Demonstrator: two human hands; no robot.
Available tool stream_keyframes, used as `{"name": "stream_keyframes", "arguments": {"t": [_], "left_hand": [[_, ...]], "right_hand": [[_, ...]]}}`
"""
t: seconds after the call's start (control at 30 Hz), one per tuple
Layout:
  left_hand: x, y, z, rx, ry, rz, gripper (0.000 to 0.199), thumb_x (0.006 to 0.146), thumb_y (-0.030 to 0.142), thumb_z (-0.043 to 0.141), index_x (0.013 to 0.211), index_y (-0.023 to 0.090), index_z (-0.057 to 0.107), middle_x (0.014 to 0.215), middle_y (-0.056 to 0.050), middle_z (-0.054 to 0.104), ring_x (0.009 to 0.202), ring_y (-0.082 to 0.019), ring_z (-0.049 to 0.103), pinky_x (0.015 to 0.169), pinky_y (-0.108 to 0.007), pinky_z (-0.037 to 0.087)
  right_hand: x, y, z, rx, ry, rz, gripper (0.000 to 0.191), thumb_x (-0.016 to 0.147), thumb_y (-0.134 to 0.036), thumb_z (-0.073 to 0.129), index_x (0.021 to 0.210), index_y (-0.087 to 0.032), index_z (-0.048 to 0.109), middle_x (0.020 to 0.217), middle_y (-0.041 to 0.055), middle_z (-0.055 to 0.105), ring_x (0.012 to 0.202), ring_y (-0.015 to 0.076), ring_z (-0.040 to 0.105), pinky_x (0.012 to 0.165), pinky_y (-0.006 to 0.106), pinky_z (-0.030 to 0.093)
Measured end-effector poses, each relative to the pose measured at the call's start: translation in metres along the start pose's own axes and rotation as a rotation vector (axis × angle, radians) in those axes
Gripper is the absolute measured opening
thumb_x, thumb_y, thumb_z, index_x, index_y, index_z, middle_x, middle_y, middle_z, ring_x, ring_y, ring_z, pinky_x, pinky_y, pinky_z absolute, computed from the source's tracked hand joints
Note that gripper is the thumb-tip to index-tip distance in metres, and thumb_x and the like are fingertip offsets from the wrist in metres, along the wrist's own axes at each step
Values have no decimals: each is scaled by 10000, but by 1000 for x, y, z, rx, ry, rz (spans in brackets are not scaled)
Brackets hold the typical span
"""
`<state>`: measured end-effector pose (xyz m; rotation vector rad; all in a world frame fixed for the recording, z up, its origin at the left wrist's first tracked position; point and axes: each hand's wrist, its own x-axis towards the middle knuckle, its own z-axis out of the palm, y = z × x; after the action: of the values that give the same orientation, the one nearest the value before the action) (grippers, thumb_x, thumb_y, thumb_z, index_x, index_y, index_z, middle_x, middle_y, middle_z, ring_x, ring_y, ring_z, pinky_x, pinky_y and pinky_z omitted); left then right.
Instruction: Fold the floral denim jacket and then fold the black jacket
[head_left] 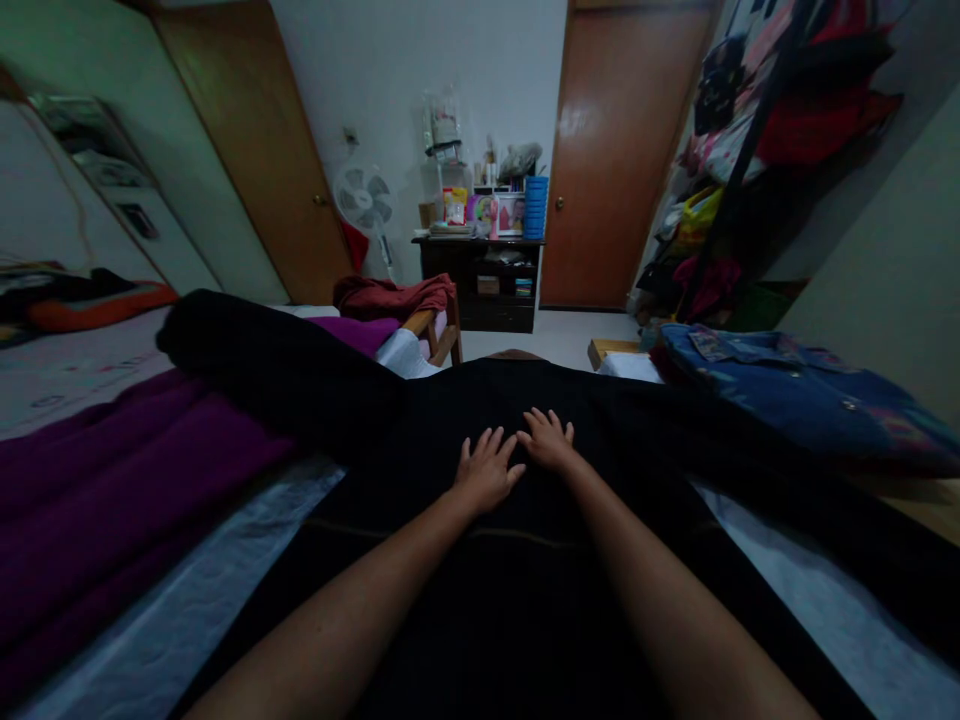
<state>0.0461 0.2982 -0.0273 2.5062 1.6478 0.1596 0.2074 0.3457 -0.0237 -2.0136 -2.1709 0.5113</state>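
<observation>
A large black long-sleeved garment (517, 620) lies spread out in front of me, its two sleeves stretched to the left and right. A thin tan line of stitching crosses it below my hands. My left hand (486, 470) rests flat on its upper part, fingers spread. Just to the right, my right hand (547, 438) also lies flat on the black cloth with its fingers apart. The fingertips of the two hands nearly meet. Neither hand holds anything. The garment's lower end runs out of view beneath my arms.
A purple blanket (112, 490) lies left on the pale mattress (225, 560). Folded denim clothing (810, 390) sits at the right. Beyond stand a dark cabinet (480, 285), a white fan (365, 198) and a wooden door (615, 160). Clothes (817, 125) hang on a rack at right.
</observation>
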Motion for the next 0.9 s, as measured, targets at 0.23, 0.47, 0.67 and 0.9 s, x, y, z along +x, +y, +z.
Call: {"name": "stream_keyframes", "arguments": {"t": [0.23,0.47,0.67,0.9], "left_hand": [[-43,-53,-15,133,1,-138,633,928,609,286,1460,272,355,1555,-93,299,1436,-289,235,1139,-521,189],[-75,-97,-41,227,-77,-398,664,925,578,313,1459,187,365,1529,-198,307,1426,-339,248,1122,-479,218],[-102,-59,-38,142,-138,-336,645,922,552,332,1470,213,330,1548,-187,267,1419,-345,261,1088,-499,277],[-152,-34,-28,82,-116,-279,661,927,587,280,1483,230,310,1568,-164,225,1444,-341,188,1116,-523,214]], "right_hand": [[-55,10,5,-99,82,-31,562,949,-437,350,1462,-207,352,1570,61,259,1446,243,175,1151,467,134],[-102,18,1,-101,34,79,585,939,-415,385,1470,-173,340,1573,78,246,1447,249,185,1147,456,169],[-160,7,5,-127,115,41,578,958,-448,350,1453,-151,376,1540,104,320,1435,271,217,1136,436,191],[-219,6,20,-218,202,-28,541,962,-458,351,1428,-194,427,1532,107,336,1429,269,235,1139,436,164]]}}
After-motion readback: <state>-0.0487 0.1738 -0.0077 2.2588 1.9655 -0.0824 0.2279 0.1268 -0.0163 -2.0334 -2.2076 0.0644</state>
